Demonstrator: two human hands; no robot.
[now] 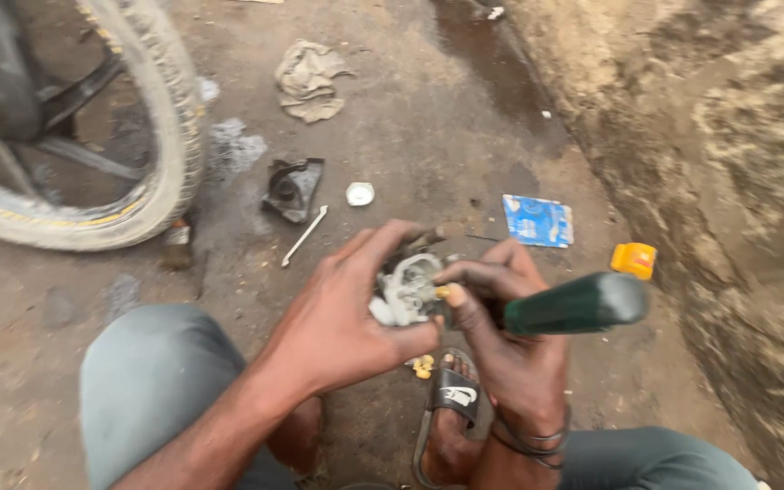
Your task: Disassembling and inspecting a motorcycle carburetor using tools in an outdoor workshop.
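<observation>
A small grey metal engine part sits above my knees, my left hand wrapped tight around it, my right hand clenched on a green-handled tool touching it; beyond, on the dirt floor, a motorcycle wheel, rag, blue packet

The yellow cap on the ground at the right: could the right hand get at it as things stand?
Probably not straight away: the right hand grips a green-handled tool against the metal part, though bare ground lies open toward the yellow cap.
</observation>
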